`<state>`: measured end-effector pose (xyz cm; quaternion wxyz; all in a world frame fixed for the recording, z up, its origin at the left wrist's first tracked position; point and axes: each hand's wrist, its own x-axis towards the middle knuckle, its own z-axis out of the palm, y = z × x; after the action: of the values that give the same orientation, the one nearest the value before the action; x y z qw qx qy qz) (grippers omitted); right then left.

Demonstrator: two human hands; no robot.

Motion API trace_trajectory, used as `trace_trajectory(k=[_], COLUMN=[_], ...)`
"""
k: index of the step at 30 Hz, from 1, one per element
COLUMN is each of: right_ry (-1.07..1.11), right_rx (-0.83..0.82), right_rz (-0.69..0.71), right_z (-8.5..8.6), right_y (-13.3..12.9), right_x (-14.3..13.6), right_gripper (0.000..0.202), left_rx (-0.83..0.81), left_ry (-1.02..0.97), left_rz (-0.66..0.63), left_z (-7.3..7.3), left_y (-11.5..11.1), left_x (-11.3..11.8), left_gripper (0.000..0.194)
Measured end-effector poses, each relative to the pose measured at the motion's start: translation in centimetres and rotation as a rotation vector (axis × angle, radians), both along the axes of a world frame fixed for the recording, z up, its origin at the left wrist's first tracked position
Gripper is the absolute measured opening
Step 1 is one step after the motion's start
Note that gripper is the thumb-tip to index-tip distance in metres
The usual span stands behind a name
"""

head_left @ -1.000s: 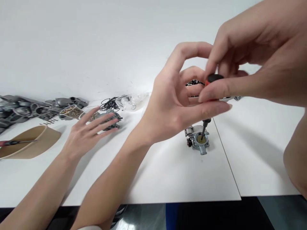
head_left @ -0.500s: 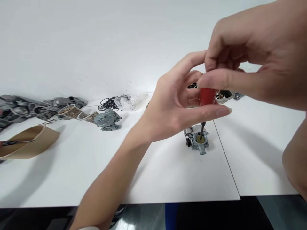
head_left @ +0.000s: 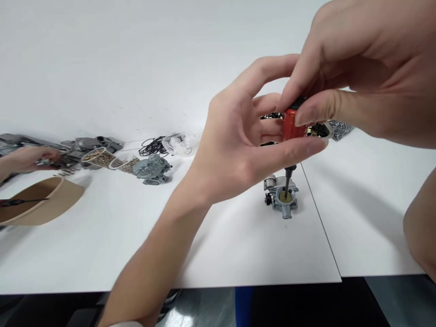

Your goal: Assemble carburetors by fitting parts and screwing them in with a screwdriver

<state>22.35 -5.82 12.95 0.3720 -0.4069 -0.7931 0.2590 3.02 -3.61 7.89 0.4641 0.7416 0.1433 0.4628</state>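
A screwdriver with a red handle (head_left: 293,126) stands almost upright, its dark tip down in the round opening of a grey metal carburetor part (head_left: 286,210) on the white table. My right hand (head_left: 361,77) pinches the top of the handle between thumb and fingers. Around the handle curls my left hand (head_left: 238,136), its thumb in front and its fingers behind. The lower end of the handle is hidden behind the left thumb.
A second carburetor (head_left: 151,169) lies left of centre by clear cups of small parts (head_left: 101,158), black rings (head_left: 155,146) and a plastic bag (head_left: 182,144). At far left, another person's hand (head_left: 32,156) reaches over grey castings, behind a tan container (head_left: 63,204).
My right hand has shifted its grip on the handle, uncovering its black top. My left hand has moved slightly left. Another person's hand has come in at far left.
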Motion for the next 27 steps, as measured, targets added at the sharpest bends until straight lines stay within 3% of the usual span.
trace_trajectory(k=[2, 3, 4, 6, 8, 10, 12, 14, 16, 18, 20, 22, 25, 27], right_ry=[-0.31, -0.409, -0.437, -0.336, -0.101, -0.022, -0.131, -0.187, -0.064, 0.019, -0.056, -0.264, -0.373, -0.374], right_rx=[0.406, 0.535, 0.556, 0.386, 0.111, 0.03, 0.221, 0.396, 0.356, 0.169, -0.087, -0.254, -0.237, -0.172], right_rz=[-0.084, -0.098, -0.091, -0.111, -0.213, -0.23, -0.107, 0.009, 0.003, 0.022, 0.169, 0.202, 0.135, 0.097], right_z=[-0.1, 0.0, 0.1, 0.6, 1.1, 1.3, 1.1, 0.3, -1.0, -3.2, -6.1, -9.4, -13.4, -14.8], right_y=[0.2, 0.2, 0.2, -0.2, -0.7, -1.0, -0.8, -0.1, 0.8, 1.5, 1.6, 1.0, -0.3, -0.8], right_x=[-0.1, -0.4, -0.7, -1.6, -2.6, -3.1, -2.7, -1.4, 0.3, 1.8, 2.4, 2.1, 0.8, 0.2], right_gripper=[0.012, 0.014, 0.016, 0.034, 0.065, 0.082, 0.065, 0.029, 0.013, 0.016, 0.026, 0.047, 0.051, 0.045], left_rx=[0.025, 0.039, 0.052, 0.071, 0.079, 0.102, 0.148, 0.16, 0.115, 0.055, 0.01, -0.041, -0.074, -0.048], left_ry=[-0.023, -0.039, -0.053, -0.07, -0.076, -0.103, -0.137, -0.126, -0.082, -0.062, -0.07, -0.073, -0.087, -0.118], left_rz=[0.073, 0.086, 0.084, 0.075, 0.077, 0.069, 0.049, 0.089, 0.139, 0.131, 0.08, 0.062, 0.047, 0.02], left_z=[-0.1, -0.1, -0.2, -0.3, -0.4, -0.4, -0.5, -0.6, -0.8, -1.1, -1.4, -1.6, -1.8, -1.8], left_y=[-0.1, 0.0, 0.0, 0.2, 0.3, 0.5, 0.7, 0.9, 1.1, 1.2, 1.1, 0.8, 0.2, -0.1], left_x=[0.4, 0.5, 0.6, 0.7, 0.8, 0.7, 0.7, 0.6, 0.6, 0.7, 0.9, 1.2, 1.7, 1.9], left_gripper=[0.038, 0.038, 0.038, 0.038, 0.037, 0.038, 0.04, 0.044, 0.043, 0.038, 0.037, 0.037, 0.033, 0.029])
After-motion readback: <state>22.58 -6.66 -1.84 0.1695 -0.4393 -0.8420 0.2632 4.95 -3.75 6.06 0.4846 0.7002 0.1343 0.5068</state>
